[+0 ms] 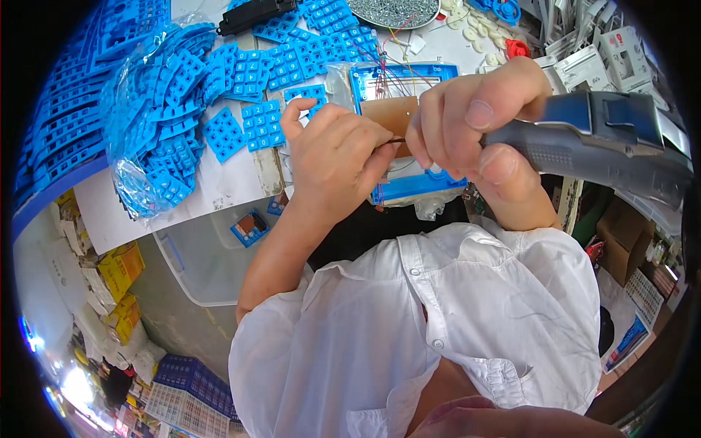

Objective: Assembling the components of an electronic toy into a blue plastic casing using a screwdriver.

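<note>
The right grip point(461, 131) clamps a dark tool point(591, 142), axis crosswise, tip point(399, 140) leftward, pinched by the left grip point(334, 157).

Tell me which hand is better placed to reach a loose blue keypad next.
Probably the left hand: it is beside the loose keypads, though its fingertips appear to pinch a thin dark rod. The right hand is farther away and holds the grey tool.
</note>
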A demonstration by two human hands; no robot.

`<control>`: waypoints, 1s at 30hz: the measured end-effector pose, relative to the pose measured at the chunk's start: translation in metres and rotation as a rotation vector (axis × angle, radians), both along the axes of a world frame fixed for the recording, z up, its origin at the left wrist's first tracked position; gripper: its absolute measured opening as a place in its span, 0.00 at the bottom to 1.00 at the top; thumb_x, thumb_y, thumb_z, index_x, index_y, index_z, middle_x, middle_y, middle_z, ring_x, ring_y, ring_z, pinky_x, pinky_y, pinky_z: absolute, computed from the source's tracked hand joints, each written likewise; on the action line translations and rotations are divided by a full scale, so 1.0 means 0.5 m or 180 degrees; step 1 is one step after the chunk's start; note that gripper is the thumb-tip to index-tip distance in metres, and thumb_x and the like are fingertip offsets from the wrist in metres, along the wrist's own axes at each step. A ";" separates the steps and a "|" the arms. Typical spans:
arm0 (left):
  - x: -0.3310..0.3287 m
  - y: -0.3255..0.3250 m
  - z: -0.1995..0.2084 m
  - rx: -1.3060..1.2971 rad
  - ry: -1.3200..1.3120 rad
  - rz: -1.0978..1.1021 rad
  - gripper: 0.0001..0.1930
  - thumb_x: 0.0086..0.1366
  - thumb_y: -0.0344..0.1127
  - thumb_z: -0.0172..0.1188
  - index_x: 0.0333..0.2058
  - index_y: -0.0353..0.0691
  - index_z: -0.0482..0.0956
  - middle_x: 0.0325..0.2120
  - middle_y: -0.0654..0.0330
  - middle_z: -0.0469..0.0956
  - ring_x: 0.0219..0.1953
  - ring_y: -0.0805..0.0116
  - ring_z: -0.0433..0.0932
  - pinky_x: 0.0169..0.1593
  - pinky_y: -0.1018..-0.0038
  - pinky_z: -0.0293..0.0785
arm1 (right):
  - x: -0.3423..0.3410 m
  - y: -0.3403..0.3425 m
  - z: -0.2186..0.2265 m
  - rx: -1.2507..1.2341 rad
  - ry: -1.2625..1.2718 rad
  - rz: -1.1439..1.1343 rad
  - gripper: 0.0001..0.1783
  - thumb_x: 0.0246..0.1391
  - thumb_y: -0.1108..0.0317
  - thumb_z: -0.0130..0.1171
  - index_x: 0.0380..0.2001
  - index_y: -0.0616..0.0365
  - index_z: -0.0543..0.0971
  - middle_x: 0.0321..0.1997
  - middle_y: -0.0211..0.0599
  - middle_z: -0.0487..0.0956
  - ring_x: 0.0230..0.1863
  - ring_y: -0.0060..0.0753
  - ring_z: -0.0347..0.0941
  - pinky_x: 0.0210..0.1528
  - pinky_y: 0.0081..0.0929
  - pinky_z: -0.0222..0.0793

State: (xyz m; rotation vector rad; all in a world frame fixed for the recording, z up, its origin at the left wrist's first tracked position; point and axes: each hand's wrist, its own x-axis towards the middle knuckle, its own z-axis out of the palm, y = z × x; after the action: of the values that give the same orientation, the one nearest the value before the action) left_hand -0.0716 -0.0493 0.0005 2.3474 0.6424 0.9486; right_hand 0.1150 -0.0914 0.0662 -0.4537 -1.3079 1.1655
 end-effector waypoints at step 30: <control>-0.025 -0.033 -0.026 0.0302 0.0593 0.0377 0.13 0.55 0.50 0.71 0.34 0.51 0.87 0.31 0.70 0.73 0.39 0.67 0.71 0.54 0.48 0.56 | -0.039 0.044 -0.075 -0.0129 -0.1031 -0.0663 0.13 0.64 0.71 0.61 0.43 0.56 0.66 0.21 0.32 0.70 0.21 0.24 0.66 0.28 0.31 0.70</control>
State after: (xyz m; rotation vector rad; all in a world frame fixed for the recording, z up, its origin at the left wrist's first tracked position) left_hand -0.0841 -0.0657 -0.0125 2.5264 0.8343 0.8326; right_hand 0.0954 -0.0693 0.0288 -0.8150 -1.4746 0.9714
